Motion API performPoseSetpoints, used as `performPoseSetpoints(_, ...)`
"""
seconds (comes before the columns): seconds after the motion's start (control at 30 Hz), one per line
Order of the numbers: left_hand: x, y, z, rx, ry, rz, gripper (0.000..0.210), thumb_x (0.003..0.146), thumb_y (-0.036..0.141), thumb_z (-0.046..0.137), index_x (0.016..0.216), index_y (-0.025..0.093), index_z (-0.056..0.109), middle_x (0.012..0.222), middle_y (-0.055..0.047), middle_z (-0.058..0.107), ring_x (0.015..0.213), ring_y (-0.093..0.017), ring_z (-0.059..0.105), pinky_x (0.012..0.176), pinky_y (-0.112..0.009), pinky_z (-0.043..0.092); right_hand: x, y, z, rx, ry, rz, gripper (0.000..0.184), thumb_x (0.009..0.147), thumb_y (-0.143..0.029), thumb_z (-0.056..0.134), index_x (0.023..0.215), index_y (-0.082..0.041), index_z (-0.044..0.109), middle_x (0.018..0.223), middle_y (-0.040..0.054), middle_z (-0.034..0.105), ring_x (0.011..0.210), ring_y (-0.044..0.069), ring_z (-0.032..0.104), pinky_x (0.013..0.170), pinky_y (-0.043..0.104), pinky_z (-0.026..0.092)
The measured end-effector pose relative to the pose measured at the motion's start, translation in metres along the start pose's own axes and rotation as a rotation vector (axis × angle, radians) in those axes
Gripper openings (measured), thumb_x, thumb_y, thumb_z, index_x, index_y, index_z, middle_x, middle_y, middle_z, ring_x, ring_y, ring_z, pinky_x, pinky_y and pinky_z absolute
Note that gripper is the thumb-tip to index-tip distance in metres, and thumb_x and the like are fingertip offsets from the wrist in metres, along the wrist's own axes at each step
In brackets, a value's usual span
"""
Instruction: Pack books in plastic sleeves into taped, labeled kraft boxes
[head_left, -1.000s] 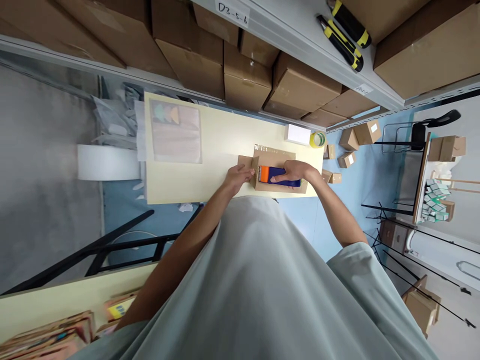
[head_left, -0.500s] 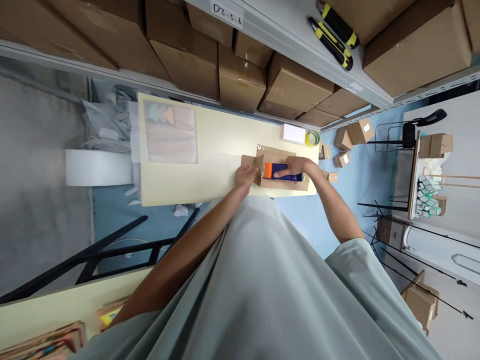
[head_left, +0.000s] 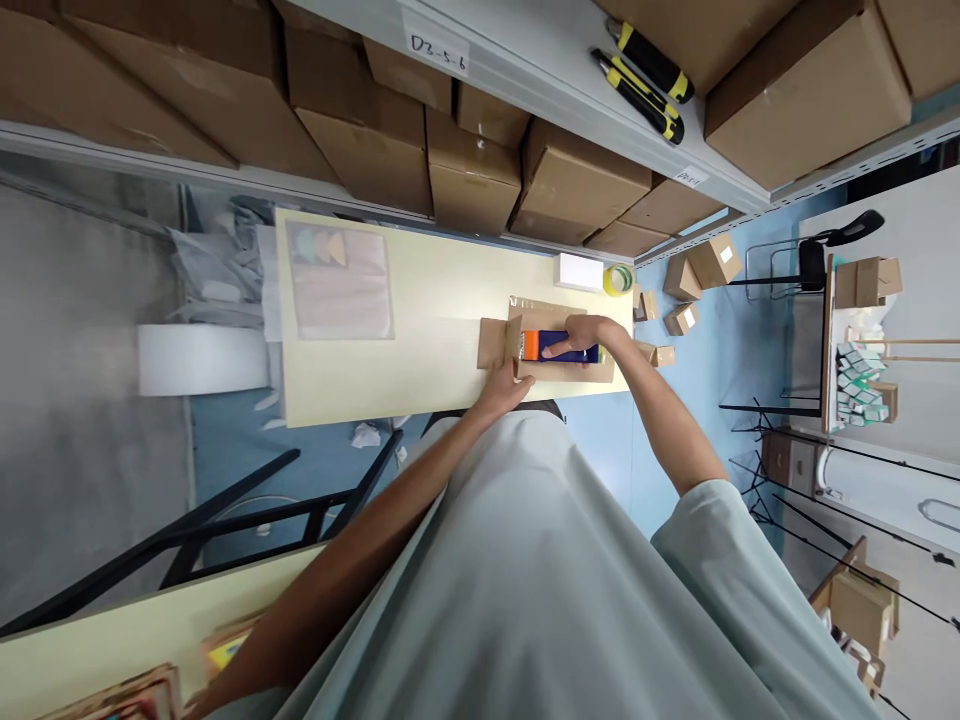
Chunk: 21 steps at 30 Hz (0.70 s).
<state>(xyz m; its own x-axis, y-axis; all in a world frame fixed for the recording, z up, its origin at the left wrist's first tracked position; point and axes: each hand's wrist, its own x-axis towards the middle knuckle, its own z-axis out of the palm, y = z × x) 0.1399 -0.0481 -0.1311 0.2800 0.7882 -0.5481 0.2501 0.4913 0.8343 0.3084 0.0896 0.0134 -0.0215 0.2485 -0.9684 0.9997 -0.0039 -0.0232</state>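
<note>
1. Cardboard box (head_left: 570, 372) lies open on the pale yellow table (head_left: 442, 310), near the table's right end, with a flap (head_left: 492, 343) spread out to its left.
2. Inside it sits a navy-and-orange pack (head_left: 551, 338), its orange end toward the left wall.
3. The right hand (head_left: 583, 333) lies over the navy part, 1 digit stretched along it toward the orange end; I cannot tell whether the hand grips the pack or only rests there.
4. The left hand (head_left: 504, 390) is at the box's near left corner, thumb and fingers parted (whether they pinch the cardboard, I cannot tell).
5. Beyond the box are a white box (head_left: 578, 272) and, just beside it, a roll of tape (head_left: 610, 283).
6. A flat plastic bag (head_left: 341, 290) lies at the table's left end.
7. On the shelf (head_left: 562, 108), labelled D3-5-6, lie 2 black-and-yellow cutters (head_left: 657, 65).
</note>
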Motion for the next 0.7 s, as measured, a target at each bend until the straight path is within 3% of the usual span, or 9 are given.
performPoseSetpoints(0.1, 0.007, 0.006, -0.008, 0.219, 0.050, 0.155, 0.140, 0.066, 0.050, 0.098, 0.176, 0.012, 0.021, 0.185, -0.027, 0.014, 0.172, -0.052, 0.000, 0.139, -0.064, 0.010, 0.001, -0.001, 0.000, -0.012, -0.001, 0.000, 0.091, 0.062, -0.100, 0.078, 0.093, -0.014, 0.080, 0.074, 0.0107, 0.080, 0.078, 0.027, 0.078, 0.075, 0.031, 0.058)
performPoseSetpoints(0.2, 0.021, 0.018, -0.017, 0.397, -0.036, 0.366, 0.161, 0.060, 0.059, 0.102, 0.179, 0.013, 0.004, 0.187, -0.025, -0.005, 0.171, -0.049, -0.016, 0.139, -0.064, 0.000, 0.004, 0.000, -0.001, 0.011, -0.030, -0.027, 0.085, 0.065, -0.097, 0.080, 0.091, -0.016, 0.080, 0.078, 0.0102, 0.081, 0.081, 0.028, 0.079, 0.078, 0.032, 0.060)
performPoseSetpoints(0.3, 0.035, 0.028, -0.022, 0.503, -0.143, 0.449, 0.162, 0.063, 0.066, 0.099, 0.180, 0.016, 0.000, 0.187, -0.023, -0.003, 0.171, -0.049, -0.016, 0.138, -0.067, 0.000, 0.006, 0.001, -0.001, -0.035, 0.023, -0.020, 0.080, 0.065, -0.093, 0.083, 0.086, -0.016, 0.080, 0.079, 0.0101, 0.081, 0.085, 0.030, 0.080, 0.080, 0.033, 0.061)
performPoseSetpoints(0.47, 0.042, 0.030, -0.026, 0.470, -0.165, 0.393, 0.169, 0.057, 0.070, 0.100, 0.180, 0.020, -0.004, 0.187, -0.024, 0.006, 0.173, -0.050, -0.001, 0.138, -0.067, 0.012, 0.001, 0.003, -0.001, 0.042, -0.064, -0.074, 0.082, 0.065, -0.096, 0.080, 0.083, -0.016, 0.079, 0.076, 0.0095, 0.081, 0.081, 0.027, 0.080, 0.077, 0.032, 0.062)
performPoseSetpoints(0.57, 0.040, 0.035, -0.026, 0.411, -0.175, 0.376, 0.166, 0.054, 0.064, 0.103, 0.179, 0.020, 0.004, 0.187, -0.024, 0.010, 0.173, -0.047, 0.010, 0.139, -0.060, 0.016, 0.000, 0.008, 0.000, 0.034, -0.043, -0.133, 0.080, 0.067, -0.095, 0.080, 0.083, -0.017, 0.079, 0.075, 0.0092, 0.081, 0.082, 0.027, 0.079, 0.080, 0.032, 0.062)
performPoseSetpoints(0.7, 0.037, 0.046, -0.024, 0.364, -0.143, 0.318, 0.157, 0.047, 0.048, 0.107, 0.176, 0.021, 0.022, 0.186, -0.021, 0.020, 0.171, -0.045, 0.019, 0.139, -0.056, 0.020, 0.006, 0.017, 0.002, 0.031, -0.030, -0.185, 0.072, 0.080, -0.088, 0.076, 0.080, -0.016, 0.079, 0.076, 0.0077, 0.081, 0.084, 0.025, 0.079, 0.088, 0.029, 0.060)
